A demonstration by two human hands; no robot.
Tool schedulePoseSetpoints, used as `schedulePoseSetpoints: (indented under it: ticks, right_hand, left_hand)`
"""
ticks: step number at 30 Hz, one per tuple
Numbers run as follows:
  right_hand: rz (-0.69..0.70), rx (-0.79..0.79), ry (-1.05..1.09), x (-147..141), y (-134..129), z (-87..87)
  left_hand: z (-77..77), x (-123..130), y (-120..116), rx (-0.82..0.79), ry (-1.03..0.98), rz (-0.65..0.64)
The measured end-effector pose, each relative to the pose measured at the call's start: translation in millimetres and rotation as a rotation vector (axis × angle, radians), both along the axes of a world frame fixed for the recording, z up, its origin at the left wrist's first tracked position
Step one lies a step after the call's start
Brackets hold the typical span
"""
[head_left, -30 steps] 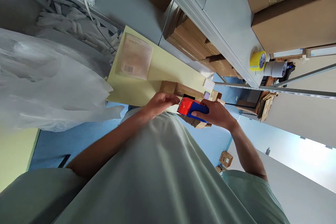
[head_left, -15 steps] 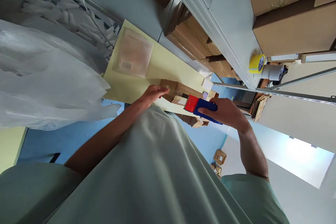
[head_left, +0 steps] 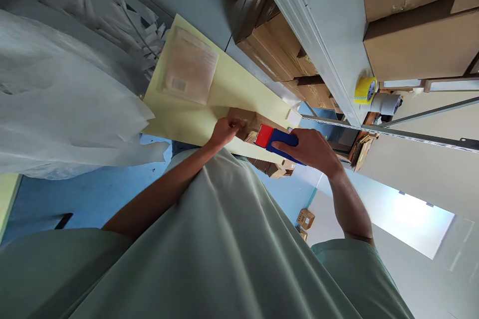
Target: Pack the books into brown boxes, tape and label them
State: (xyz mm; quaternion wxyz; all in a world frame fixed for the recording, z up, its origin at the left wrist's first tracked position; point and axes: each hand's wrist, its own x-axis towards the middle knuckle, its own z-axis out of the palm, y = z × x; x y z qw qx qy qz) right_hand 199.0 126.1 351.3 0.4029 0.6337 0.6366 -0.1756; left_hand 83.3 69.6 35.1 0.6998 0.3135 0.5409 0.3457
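Observation:
My right hand point(head_left: 312, 152) is wrapped round a blue and red tape dispenser point(head_left: 279, 143), its red end pointing left, close to a small cardboard box point(head_left: 251, 118). At the near left end of that box is my left hand point(head_left: 224, 132), its fingers closed against the cardboard; whether they pinch anything is too small to tell. The box lies on a pale yellow board point(head_left: 220, 99). Further left on the board is a flat clear-wrapped pinkish pack point(head_left: 191, 66) with a label.
White plastic sheeting point(head_left: 67, 94) fills the left side. Larger cardboard boxes point(head_left: 277, 42) stand beyond the board, below a shelf edge point(head_left: 295, 5). Yellow tape point(head_left: 364, 90) and grey rolls point(head_left: 385, 103) sit on the shelf. More boxes point(head_left: 419, 35) are at upper right.
My right hand and the dispenser have moved left, nearer the box. My left hand has shifted slightly up and its fingers have curled in at the box's end. The view has shifted a little.

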Motion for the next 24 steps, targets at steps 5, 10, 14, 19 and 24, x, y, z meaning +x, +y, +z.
schedulePoseSetpoints:
  ticks: [5,10,14,19,24]
  right_hand:
    - [-0.013,-0.038,-0.033,-8,2,3.0]
    - [-0.003,-0.055,-0.064,-14,1,5.1]
    - [0.005,-0.059,-0.066,-12,-2,5.2]
    - [0.009,-0.059,-0.047,-6,-6,2.4]
    - [0.018,-0.057,-0.033,-5,-10,1.6]
  left_hand:
    - [-11.8,5,-10,0.053,0.175,0.035]
    - [-6.0,7,-18,0.172,0.148,0.127]
    - [20.5,7,-28,0.453,-0.040,0.200]
    - [33.8,8,-44,0.513,-0.033,0.066]
    - [33.4,4,-35,0.572,0.166,-0.033]
